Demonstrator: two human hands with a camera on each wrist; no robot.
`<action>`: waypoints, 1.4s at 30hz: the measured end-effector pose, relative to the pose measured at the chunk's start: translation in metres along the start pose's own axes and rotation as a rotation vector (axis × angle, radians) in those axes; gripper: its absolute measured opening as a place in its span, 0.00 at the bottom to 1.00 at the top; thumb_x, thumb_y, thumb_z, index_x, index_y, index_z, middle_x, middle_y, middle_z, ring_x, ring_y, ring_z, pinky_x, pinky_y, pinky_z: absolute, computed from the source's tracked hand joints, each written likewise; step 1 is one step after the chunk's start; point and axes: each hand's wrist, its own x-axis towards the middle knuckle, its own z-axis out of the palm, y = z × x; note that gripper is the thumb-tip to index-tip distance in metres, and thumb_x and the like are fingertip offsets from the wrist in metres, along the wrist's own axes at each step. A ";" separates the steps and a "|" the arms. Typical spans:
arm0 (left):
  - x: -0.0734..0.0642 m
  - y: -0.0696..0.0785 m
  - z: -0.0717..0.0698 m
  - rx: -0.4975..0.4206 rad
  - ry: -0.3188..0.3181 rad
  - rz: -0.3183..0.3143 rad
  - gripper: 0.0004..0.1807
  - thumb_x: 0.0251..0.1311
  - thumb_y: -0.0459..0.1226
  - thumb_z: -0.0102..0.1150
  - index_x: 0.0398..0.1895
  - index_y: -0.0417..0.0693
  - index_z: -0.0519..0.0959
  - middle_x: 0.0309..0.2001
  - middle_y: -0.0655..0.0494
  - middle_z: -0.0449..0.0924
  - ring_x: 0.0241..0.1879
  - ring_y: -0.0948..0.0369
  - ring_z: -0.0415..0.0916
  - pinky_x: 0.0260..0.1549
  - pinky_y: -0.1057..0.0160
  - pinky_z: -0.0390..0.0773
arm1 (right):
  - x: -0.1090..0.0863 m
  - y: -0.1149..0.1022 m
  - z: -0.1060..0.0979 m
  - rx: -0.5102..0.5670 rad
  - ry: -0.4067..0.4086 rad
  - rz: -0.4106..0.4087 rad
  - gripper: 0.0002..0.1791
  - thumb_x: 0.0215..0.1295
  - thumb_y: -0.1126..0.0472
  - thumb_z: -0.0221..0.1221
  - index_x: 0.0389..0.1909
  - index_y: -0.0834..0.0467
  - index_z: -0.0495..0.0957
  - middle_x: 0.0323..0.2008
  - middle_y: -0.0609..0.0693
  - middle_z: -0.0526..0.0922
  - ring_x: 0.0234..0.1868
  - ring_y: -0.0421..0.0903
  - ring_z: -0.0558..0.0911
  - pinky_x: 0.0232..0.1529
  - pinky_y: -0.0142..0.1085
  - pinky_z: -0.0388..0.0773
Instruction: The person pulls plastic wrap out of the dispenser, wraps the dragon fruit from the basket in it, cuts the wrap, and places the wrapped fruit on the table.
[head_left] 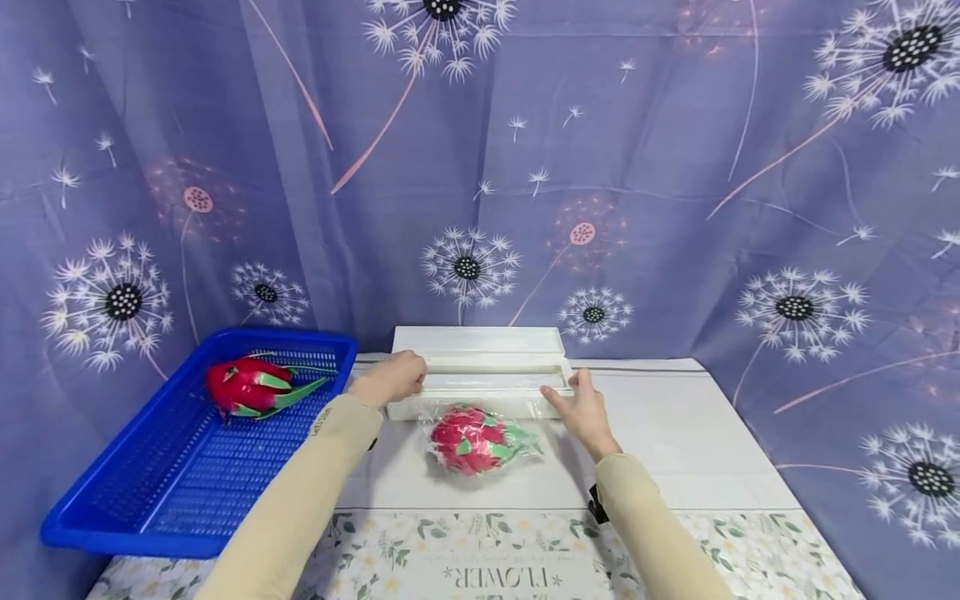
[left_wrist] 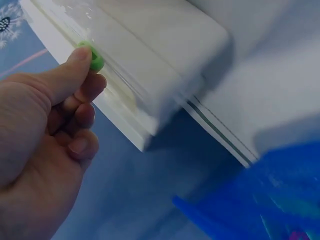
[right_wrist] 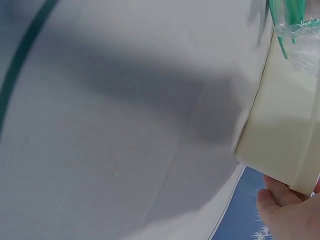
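Observation:
A white, long cling film dispenser box (head_left: 480,406) stands with its lid (head_left: 477,340) raised at the back. My left hand (head_left: 392,377) is at its left end; in the left wrist view the thumb and forefinger pinch a small green slide cutter (left_wrist: 95,56) on the box's edge. My right hand (head_left: 587,414) grips the right end, thumb on the front edge and fingers round the end wall (right_wrist: 272,150). In front of the box lies a red and green dragon fruit (head_left: 471,440), covered by clear cling film (head_left: 432,417) that runs up to the box.
At the left, a blue plastic basket (head_left: 217,492) holds another dragon fruit (head_left: 251,385), unwrapped. The table has a white cover (head_left: 660,442) and a floral front strip (head_left: 420,542). A blue dandelion curtain (head_left: 645,167) hangs behind and at both sides.

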 end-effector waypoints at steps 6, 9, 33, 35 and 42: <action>-0.016 -0.016 -0.004 -0.023 -0.014 -0.004 0.26 0.62 0.27 0.59 0.14 0.52 0.57 0.18 0.61 0.49 0.20 0.63 0.49 0.22 0.64 0.56 | -0.001 0.000 -0.001 -0.003 0.019 0.001 0.33 0.61 0.41 0.64 0.51 0.61 0.62 0.58 0.70 0.72 0.56 0.68 0.73 0.56 0.58 0.69; -0.020 -0.021 -0.006 0.012 -0.020 -0.042 0.25 0.62 0.29 0.61 0.14 0.52 0.59 0.18 0.60 0.51 0.19 0.63 0.52 0.21 0.64 0.58 | 0.000 -0.002 0.000 0.005 0.011 -0.002 0.33 0.61 0.40 0.64 0.51 0.60 0.62 0.57 0.69 0.73 0.55 0.68 0.74 0.55 0.58 0.70; -0.031 -0.024 0.000 -0.025 0.035 -0.109 0.05 0.66 0.32 0.59 0.31 0.47 0.75 0.31 0.55 0.72 0.30 0.58 0.68 0.30 0.60 0.71 | -0.002 0.001 0.005 0.021 0.074 0.020 0.33 0.61 0.39 0.63 0.49 0.59 0.62 0.60 0.73 0.70 0.57 0.71 0.72 0.57 0.60 0.67; -0.031 -0.025 0.002 -0.046 0.019 -0.132 0.05 0.66 0.32 0.58 0.31 0.47 0.75 0.30 0.55 0.72 0.30 0.58 0.68 0.30 0.59 0.71 | -0.003 0.000 0.006 0.025 0.069 0.024 0.33 0.61 0.39 0.63 0.50 0.59 0.62 0.61 0.73 0.70 0.57 0.71 0.72 0.58 0.61 0.67; -0.033 -0.027 0.005 -0.108 -0.004 -0.169 0.07 0.68 0.33 0.57 0.31 0.47 0.72 0.28 0.56 0.71 0.28 0.58 0.67 0.29 0.60 0.69 | -0.005 0.000 0.010 0.050 0.077 0.045 0.34 0.60 0.38 0.63 0.52 0.58 0.62 0.62 0.72 0.69 0.59 0.70 0.71 0.59 0.60 0.66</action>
